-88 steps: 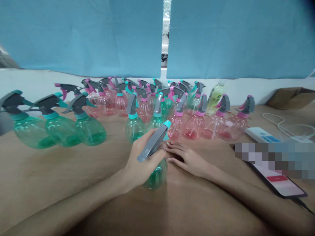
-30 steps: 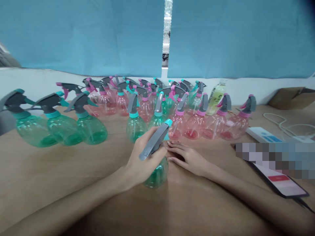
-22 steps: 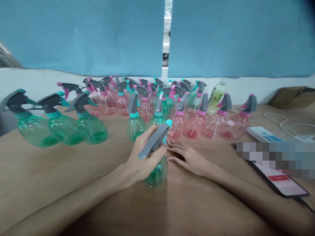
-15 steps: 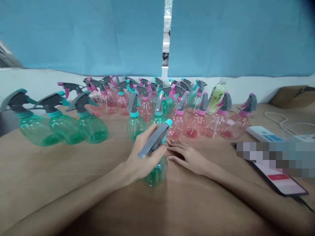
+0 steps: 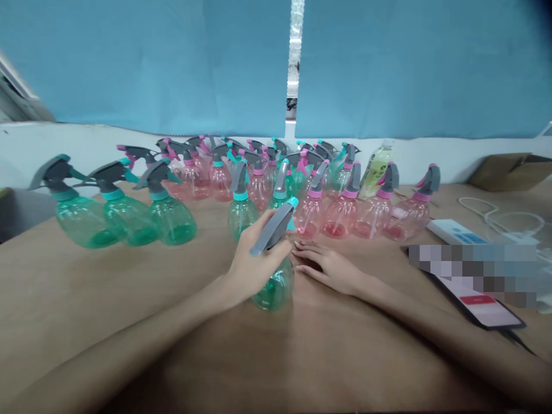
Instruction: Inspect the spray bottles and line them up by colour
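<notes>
My left hand [image 5: 257, 267] is wrapped round the neck of a green spray bottle [image 5: 273, 287] at the centre of the table. The bottle's grey sprayer head with a teal nozzle sticks up above the hand, and its round body is near the tabletop. Just to the right, my right hand [image 5: 330, 265] lies palm down on the table with its fingers a little apart, holding nothing. Its fingertips are close to the held bottle. Right behind the hands stand a green bottle [image 5: 242, 218] and a pink bottle [image 5: 308, 215].
Three green spray bottles, one of them nearest the middle [image 5: 173, 221], stand at the left. Many pink and green bottles fill the back. A drink bottle [image 5: 376, 172], a phone [image 5: 487, 307], a white box [image 5: 457, 232], cables and a cardboard box [image 5: 509, 171] are at the right.
The view has shifted slightly, so the left bottles appear further right. My left hand still grips the green bottle, and my right hand still rests on the table.
</notes>
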The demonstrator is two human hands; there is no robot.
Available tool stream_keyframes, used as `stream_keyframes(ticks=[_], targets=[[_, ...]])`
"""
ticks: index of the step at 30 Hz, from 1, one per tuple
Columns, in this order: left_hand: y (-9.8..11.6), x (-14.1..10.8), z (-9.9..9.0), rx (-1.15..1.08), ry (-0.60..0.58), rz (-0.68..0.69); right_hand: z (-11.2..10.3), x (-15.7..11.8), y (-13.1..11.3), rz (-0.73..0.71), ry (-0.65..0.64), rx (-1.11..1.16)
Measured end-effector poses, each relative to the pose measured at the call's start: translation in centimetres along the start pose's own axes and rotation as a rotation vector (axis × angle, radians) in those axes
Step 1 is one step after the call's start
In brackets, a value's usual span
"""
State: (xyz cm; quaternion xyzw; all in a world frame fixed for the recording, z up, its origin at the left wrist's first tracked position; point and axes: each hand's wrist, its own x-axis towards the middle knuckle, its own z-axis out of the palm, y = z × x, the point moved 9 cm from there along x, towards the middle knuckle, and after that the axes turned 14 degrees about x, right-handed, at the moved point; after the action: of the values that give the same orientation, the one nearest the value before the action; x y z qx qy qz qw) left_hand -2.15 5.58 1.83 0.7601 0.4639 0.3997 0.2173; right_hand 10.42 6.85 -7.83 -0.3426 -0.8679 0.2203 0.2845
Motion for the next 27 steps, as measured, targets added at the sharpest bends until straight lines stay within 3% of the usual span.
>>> stream_keyframes(ticks=[6, 14, 19, 27], targets=[[0.3, 0.0, -0.3, -0.075, -0.034, 0.042, -0.7, 0.3, -1.7, 0.061, -0.074, 0.047], [-0.8, -1.1, -3.3, -0.050, 0.067, 0.039, -2.2, 1.7, -7.9, 0.002, -0.013, 0.147], [-2.6, -2.2, -6.9, 0.056, 0.141, -0.007, -0.5, 4.6, -11.0, -0.014, 0.085, 0.089], [-4.5, -3.0, -12.4, 0.281, 0.218, -0.063, 4.1, 10.9, -15.1, -0.052, 0.155, 0.132]])
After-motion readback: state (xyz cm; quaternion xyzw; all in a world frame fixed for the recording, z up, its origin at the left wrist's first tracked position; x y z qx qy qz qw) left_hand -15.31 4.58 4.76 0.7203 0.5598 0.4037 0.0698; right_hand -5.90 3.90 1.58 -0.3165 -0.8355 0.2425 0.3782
